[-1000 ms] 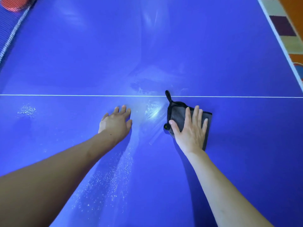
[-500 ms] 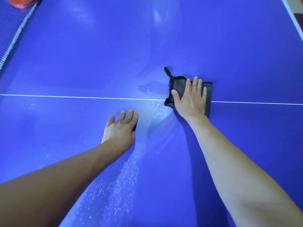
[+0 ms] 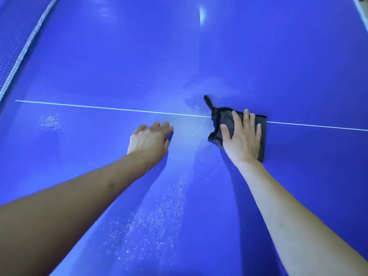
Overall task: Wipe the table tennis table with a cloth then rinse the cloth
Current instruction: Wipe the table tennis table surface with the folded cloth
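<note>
While the right hand (image 3: 242,136) lies flat on the dark grey cloth (image 3: 225,120), its fingers are straight and a little spread, pressing the cloth down on the blue table tennis table (image 3: 258,56). They do not curl round the cloth or pinch it. The cloth is folded into a rough square and sits right on the thin white line (image 3: 99,108) that runs across the table — part of it is above the line and part below. A small black loop (image 3: 208,101) sticks out from the cloth's top left corner and points up and away from the hand. The left edge of the cloth is a bit bunched up.

The left hand (image 3: 149,139) rests on the table just below the white line, to the left of the cloth and not touching it. Its fingers are straight and close together, and it holds nothing. Both bare arms reach in from the bottom of the view.

Between the two hands the table looks pale and shiny. Lots of tiny white specks (image 3: 159,216) lie on the table between the arms, and a smaller patch of specks (image 3: 49,121) sits far off to the left — just under the line. The net (image 3: 23,48) with its white band runs along the top left corner.
</note>
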{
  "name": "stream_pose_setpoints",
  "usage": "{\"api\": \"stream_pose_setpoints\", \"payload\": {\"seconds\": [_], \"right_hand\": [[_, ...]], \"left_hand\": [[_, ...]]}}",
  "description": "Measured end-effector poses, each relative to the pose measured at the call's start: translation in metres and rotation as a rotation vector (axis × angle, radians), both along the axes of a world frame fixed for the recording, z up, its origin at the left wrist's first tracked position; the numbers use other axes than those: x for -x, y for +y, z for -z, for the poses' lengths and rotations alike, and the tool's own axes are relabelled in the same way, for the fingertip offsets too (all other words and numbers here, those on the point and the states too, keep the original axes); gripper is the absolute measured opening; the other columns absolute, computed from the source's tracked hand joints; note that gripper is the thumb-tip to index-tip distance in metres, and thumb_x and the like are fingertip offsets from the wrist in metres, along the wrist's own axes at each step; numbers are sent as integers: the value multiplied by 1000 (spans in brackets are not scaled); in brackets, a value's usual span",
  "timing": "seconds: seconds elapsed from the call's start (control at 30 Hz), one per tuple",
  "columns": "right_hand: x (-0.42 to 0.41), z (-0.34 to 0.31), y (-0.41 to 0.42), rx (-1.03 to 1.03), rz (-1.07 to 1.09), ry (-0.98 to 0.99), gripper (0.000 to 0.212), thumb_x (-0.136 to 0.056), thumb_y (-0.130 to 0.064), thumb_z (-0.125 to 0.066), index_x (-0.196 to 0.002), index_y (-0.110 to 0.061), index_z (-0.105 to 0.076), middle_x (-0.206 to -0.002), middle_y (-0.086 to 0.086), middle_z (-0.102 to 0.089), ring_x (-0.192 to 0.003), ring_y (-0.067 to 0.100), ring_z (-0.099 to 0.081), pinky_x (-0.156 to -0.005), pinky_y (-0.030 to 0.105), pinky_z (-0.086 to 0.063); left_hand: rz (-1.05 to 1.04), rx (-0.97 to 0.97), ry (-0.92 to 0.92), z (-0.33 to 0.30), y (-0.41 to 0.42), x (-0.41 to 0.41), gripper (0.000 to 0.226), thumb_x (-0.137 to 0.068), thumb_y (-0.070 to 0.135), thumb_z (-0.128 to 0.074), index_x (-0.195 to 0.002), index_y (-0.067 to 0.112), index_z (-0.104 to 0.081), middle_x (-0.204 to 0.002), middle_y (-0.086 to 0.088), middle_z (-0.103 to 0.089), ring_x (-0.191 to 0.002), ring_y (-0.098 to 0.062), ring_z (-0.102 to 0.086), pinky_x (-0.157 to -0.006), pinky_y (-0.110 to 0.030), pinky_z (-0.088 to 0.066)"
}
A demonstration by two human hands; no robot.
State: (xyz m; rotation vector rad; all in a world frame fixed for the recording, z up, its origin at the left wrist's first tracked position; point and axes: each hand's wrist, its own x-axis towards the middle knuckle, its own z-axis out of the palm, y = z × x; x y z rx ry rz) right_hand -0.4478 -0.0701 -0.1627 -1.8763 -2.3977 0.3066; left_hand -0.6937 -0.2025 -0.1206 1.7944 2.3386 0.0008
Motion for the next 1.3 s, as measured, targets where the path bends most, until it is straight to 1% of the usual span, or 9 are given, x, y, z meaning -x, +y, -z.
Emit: {"api": "stream_pose_setpoints", "payload": {"seconds": [0.27,0.43,0.5,0.6,0.67,0.73,0.97,1.17,1.3], "right_hand": [[144,-4,-2,26,-195,-10,67,-107,-61,-17,-168,-33,-13,-177,8,-4,-163,28,3,-130,51,0],[154,-7,-51,86,-351,-16,63,-106,-53,-19,-166,-43,-1,-176,8,9,-162,27,13,-130,51,4],[147,-11,-49,117,-392,-36,61,-107,-54,-21,-166,-46,-4,-176,5,10,-162,25,12,-130,49,2],[148,-12,-29,17,-453,-121,60,-106,-61,-21,-164,-45,-17,-176,5,-7,-163,23,-1,-127,52,-6],[156,-11,-15,-87,-481,-125,60,-107,-55,-26,-161,-30,-34,-173,4,-24,-162,21,-9,-127,58,2],[164,-10,-2,-124,-505,-44,57,-108,-45,-34,-156,-16,-42,-171,3,-31,-162,21,-14,-128,61,2],[154,-20,11,176,-617,323,40,-110,-29,-34,-148,-20,-44,-171,-2,-31,-160,11,-18,-132,40,-7],[142,-18,-6,23,-789,-59,62,-108,-42,-15,-167,-27,-20,-177,-4,-7,-163,17,-2,-132,42,1],[122,-14,-52,-19,-862,-131,65,-108,-49,-18,-169,-27,-13,-177,-4,-2,-163,16,3,-131,44,-2]], "left_hand": [[-123,-26,41,-1,-18,78,34,-91,15,-44,-121,23,-57,-135,4,-58,-126,-15,-53,-116,-38,-26],[-138,-26,14,2,-36,91,26,-100,16,-45,-122,20,-58,-138,3,-56,-128,-20,-51,-113,-38,-30],[-143,-43,-10,2,-42,92,20,-103,21,-45,-116,21,-60,-134,6,-57,-130,-18,-50,-114,-37,-30],[-197,-52,-46,-3,-51,89,13,-104,23,-46,-102,19,-58,-116,3,-60,-105,-26,-55,-100,-32,-35],[-185,-39,-50,-7,-54,91,14,-104,27,-47,-102,18,-58,-129,5,-56,-102,-27,-54,-97,-33,-36],[-183,-10,-70,-6,-57,94,20,-105,34,-47,-104,19,-59,-145,9,-48,-114,-27,-53,-99,-34,-37],[-238,-63,-128,-6,-69,96,30,-106,32,-36,-106,16,-61,-143,3,-49,-116,-28,-53,-101,-35,-35],[-207,-99,-162,-5,-84,91,31,-104,29,-39,-113,14,-64,-146,-1,-48,-132,-24,-45,-107,-41,-34],[-180,-90,-148,-6,-91,88,29,-103,29,-42,-112,14,-66,-145,-1,-49,-134,-24,-41,-107,-42,-33]]}}
